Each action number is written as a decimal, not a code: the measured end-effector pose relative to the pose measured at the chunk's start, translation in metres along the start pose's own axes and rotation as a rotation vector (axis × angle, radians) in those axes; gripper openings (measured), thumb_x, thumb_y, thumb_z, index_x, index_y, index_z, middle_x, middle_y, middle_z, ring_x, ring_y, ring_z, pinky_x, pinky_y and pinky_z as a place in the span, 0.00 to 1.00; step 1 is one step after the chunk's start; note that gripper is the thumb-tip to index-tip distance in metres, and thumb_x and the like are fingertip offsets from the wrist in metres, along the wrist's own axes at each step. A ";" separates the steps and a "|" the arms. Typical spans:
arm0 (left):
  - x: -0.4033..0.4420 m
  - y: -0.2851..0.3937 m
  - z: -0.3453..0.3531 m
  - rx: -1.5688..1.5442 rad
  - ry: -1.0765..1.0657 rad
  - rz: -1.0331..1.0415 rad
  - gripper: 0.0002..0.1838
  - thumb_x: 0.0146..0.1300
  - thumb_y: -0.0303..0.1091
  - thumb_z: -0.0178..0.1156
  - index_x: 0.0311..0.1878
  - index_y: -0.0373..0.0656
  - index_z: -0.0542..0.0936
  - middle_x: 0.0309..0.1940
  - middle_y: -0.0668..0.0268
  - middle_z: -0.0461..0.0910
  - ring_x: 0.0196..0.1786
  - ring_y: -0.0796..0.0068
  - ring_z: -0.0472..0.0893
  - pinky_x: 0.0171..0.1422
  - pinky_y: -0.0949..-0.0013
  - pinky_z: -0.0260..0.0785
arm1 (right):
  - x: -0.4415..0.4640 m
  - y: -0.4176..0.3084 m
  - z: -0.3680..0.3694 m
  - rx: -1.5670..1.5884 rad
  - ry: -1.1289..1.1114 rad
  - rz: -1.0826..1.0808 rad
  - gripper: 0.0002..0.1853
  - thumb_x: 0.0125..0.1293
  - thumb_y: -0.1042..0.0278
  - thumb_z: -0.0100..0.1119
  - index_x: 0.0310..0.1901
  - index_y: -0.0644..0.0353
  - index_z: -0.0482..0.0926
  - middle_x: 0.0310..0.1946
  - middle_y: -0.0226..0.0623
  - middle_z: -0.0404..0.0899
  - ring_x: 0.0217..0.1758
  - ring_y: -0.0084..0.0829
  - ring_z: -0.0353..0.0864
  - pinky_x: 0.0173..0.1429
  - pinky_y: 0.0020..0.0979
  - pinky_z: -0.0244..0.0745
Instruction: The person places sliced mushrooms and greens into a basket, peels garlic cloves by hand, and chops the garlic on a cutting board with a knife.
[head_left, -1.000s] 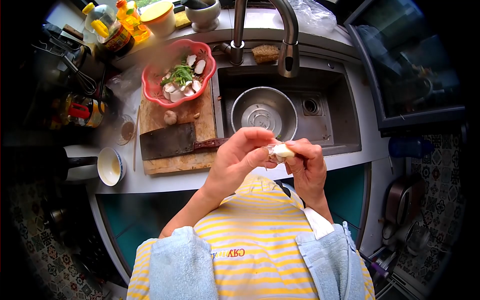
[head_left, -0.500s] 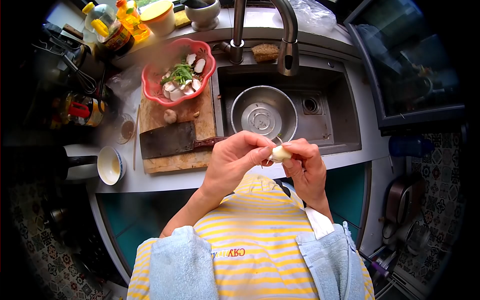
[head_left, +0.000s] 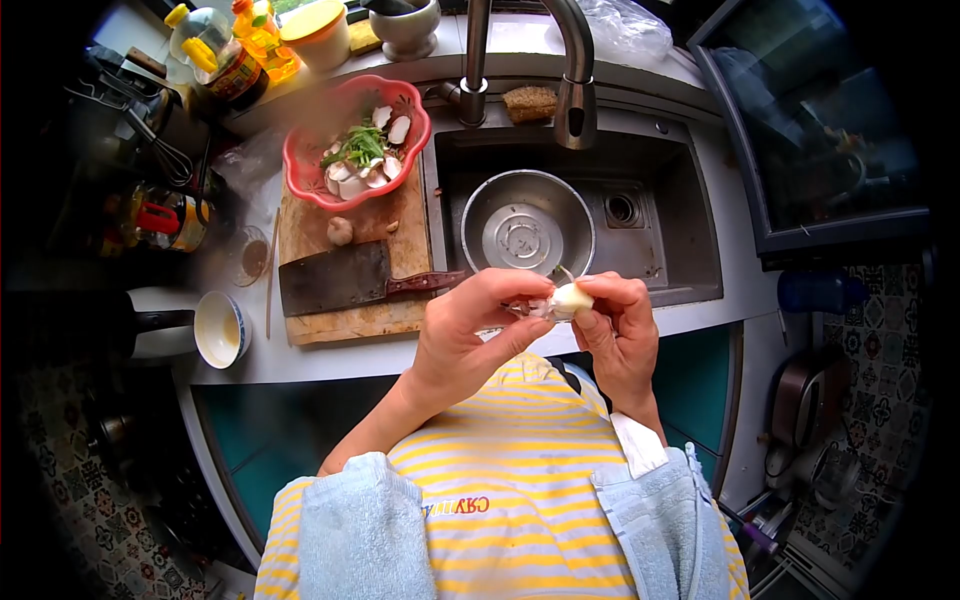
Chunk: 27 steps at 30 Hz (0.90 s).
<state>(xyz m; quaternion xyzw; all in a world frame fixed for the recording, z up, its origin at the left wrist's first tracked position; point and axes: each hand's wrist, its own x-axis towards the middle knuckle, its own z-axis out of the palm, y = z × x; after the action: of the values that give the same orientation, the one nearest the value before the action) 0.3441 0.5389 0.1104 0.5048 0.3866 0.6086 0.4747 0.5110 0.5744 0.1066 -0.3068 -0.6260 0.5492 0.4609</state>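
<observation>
Fingers of the left hand pinch papery skin, while those of the right hand grip a pale clove, seemingly garlic, between thumb and forefinger. In my head view, the clove sits between the two hands, above the near edge of the sink. I judge it mostly bare, with loose skin at its left end yet to come away. A rounded bulb lies untouched on the cutting board, beside a cleaver. White pieces and green leaves sit in the red basket. I see both hands raised before the striped shirt, fingertips turned inward, the left palm partly facing the body; the left forearm slants up from the lower left.
</observation>
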 end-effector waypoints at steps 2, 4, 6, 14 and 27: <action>0.002 0.001 -0.001 0.157 -0.019 0.076 0.13 0.51 0.17 0.62 0.41 0.38 0.77 0.41 0.61 0.77 0.41 0.75 0.79 0.41 0.76 0.76 | -0.001 0.003 -0.001 -0.051 -0.004 -0.021 0.11 0.63 0.74 0.55 0.46 0.63 0.69 0.33 0.32 0.72 0.25 0.15 0.66 0.28 0.16 0.63; 0.002 -0.001 -0.001 0.293 -0.022 0.170 0.14 0.50 0.16 0.63 0.41 0.38 0.78 0.39 0.61 0.78 0.39 0.73 0.80 0.39 0.76 0.76 | -0.002 0.002 -0.002 -0.045 -0.012 0.006 0.11 0.63 0.74 0.56 0.46 0.63 0.69 0.34 0.33 0.72 0.26 0.16 0.68 0.29 0.16 0.64; 0.003 -0.002 -0.002 0.326 -0.016 0.206 0.13 0.49 0.16 0.62 0.40 0.37 0.78 0.38 0.61 0.78 0.38 0.74 0.79 0.40 0.76 0.75 | -0.003 0.002 -0.002 -0.066 -0.017 0.006 0.11 0.62 0.75 0.56 0.46 0.62 0.70 0.34 0.34 0.73 0.27 0.16 0.68 0.30 0.16 0.65; 0.003 -0.003 -0.005 0.378 -0.013 0.282 0.13 0.48 0.15 0.63 0.38 0.38 0.78 0.35 0.63 0.80 0.34 0.77 0.77 0.35 0.77 0.70 | -0.003 0.003 0.001 -0.146 -0.011 -0.060 0.12 0.61 0.75 0.57 0.46 0.62 0.70 0.36 0.35 0.75 0.28 0.17 0.69 0.30 0.16 0.65; 0.003 -0.001 -0.011 0.348 -0.033 0.286 0.12 0.49 0.14 0.62 0.37 0.37 0.78 0.34 0.61 0.80 0.34 0.75 0.78 0.36 0.77 0.72 | -0.001 -0.002 0.004 -0.162 -0.038 -0.106 0.12 0.60 0.77 0.58 0.46 0.63 0.69 0.35 0.36 0.75 0.28 0.18 0.70 0.30 0.16 0.66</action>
<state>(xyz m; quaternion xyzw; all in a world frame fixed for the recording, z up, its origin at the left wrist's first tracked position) 0.3338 0.5420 0.1079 0.6387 0.4026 0.5854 0.2955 0.5074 0.5715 0.1081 -0.2987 -0.6924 0.4774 0.4511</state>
